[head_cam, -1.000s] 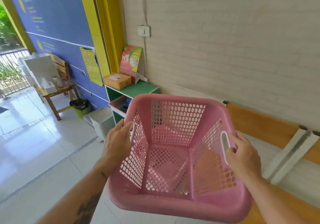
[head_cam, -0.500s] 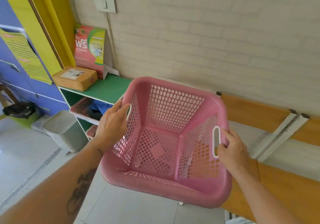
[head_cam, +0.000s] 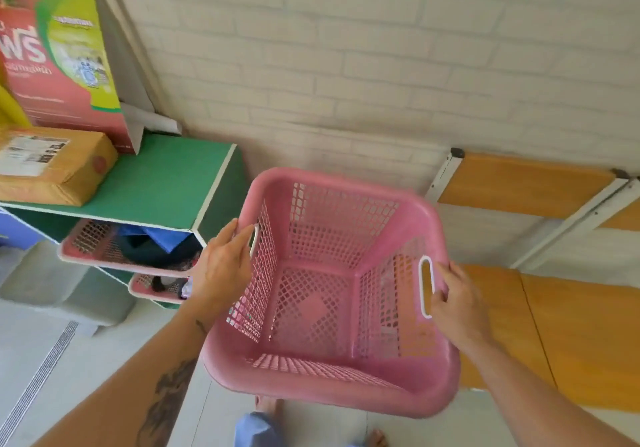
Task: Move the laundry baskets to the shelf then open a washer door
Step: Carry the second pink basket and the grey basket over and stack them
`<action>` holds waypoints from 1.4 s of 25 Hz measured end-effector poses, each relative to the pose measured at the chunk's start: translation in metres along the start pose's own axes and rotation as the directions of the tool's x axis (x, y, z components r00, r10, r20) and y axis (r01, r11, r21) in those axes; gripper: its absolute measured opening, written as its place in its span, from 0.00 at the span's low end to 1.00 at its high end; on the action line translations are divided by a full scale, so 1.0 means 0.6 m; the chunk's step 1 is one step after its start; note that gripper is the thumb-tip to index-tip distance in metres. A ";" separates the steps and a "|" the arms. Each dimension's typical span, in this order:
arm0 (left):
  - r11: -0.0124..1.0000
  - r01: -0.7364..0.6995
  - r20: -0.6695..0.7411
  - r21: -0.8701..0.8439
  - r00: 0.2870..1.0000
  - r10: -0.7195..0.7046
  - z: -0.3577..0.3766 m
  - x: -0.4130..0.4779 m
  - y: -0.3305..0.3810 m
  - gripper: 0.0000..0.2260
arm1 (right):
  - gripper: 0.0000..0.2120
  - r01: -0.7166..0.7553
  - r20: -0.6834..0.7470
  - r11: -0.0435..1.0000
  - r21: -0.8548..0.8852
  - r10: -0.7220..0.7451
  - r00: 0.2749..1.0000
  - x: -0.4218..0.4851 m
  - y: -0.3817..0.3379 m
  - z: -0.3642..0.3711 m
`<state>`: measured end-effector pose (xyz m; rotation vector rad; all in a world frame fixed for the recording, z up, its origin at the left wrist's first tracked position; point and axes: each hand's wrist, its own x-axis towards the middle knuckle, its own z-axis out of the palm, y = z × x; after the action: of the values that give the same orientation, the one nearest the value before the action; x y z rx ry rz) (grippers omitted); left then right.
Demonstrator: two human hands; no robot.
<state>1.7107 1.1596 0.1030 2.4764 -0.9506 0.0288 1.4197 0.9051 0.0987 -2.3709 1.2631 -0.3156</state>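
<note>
I hold an empty pink perforated laundry basket point(head_cam: 332, 387) in the air in front of me. My left hand point(head_cam: 221, 266) grips its left side handle and my right hand point(head_cam: 457, 304) grips its white-rimmed right handle. To the left stands a green shelf unit point(head_cam: 166, 180). Two more pink baskets sit in its compartments: an upper basket point(head_cam: 93, 249) with dark and blue clothes, and a lower basket point(head_cam: 152, 289) partly hidden by my left wrist. No washer is in view.
A brown parcel point(head_cam: 52, 166) and a red-green cardboard sign point(head_cam: 59, 55) rest on the shelf top. A grey bin point(head_cam: 52, 284) stands on the floor at left. An orange bench point(head_cam: 571, 335) runs along the white brick wall at right.
I have come closer to the green shelf with the basket, and the view has tilted down. The blue wall and wooden table have left the frame. Both hands keep their hold.
</note>
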 end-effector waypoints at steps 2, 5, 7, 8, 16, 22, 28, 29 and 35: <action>0.997 0.058 0.077 -0.055 0.996 -0.054 0.041 0.025 -0.032 0.20 | 0.28 -0.069 0.059 0.997 -0.024 0.071 0.996 0.014 -0.015 0.044; 0.972 0.207 0.252 -0.114 0.952 -0.174 0.109 0.048 -0.067 0.29 | 0.33 -0.277 0.172 0.959 0.057 0.264 0.949 0.039 -0.031 0.124; 0.942 0.319 0.375 -0.100 0.890 -0.262 0.152 0.055 -0.086 0.32 | 0.32 -0.418 0.225 0.901 0.114 0.386 0.894 0.049 -0.036 0.176; 0.931 0.359 0.429 -0.071 0.854 -0.296 0.174 0.058 -0.097 0.32 | 0.31 -0.468 0.244 0.875 0.125 0.430 0.869 0.052 -0.035 0.201; 0.875 0.484 0.735 0.025 0.583 -0.345 0.283 0.087 -0.175 0.39 | 0.33 -0.552 0.476 0.833 -0.032 0.498 0.725 0.107 0.008 0.318; 0.913 0.406 0.774 0.042 0.564 -0.287 0.308 0.095 -0.124 0.33 | 0.30 -0.565 0.572 0.824 0.029 0.450 0.685 0.094 0.003 0.321; 0.983 0.178 0.692 -0.054 0.716 -0.092 0.253 0.122 -0.030 0.23 | 0.27 -0.539 0.438 0.830 0.144 0.435 0.787 0.057 -0.007 0.215; 0.987 0.144 0.675 -0.073 0.735 -0.057 0.243 0.124 -0.012 0.22 | 0.29 -0.540 0.418 0.829 0.144 0.444 0.793 0.047 0.000 0.192; 0.960 -0.013 0.625 -0.280 0.756 0.193 0.193 0.080 0.174 0.19 | 0.27 -0.457 0.247 0.864 0.209 0.406 0.880 -0.055 0.068 0.010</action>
<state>1.6635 1.0111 0.0551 2.1912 -1.2647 -0.9239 1.3738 0.9138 0.0739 -1.7836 1.5087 -0.0938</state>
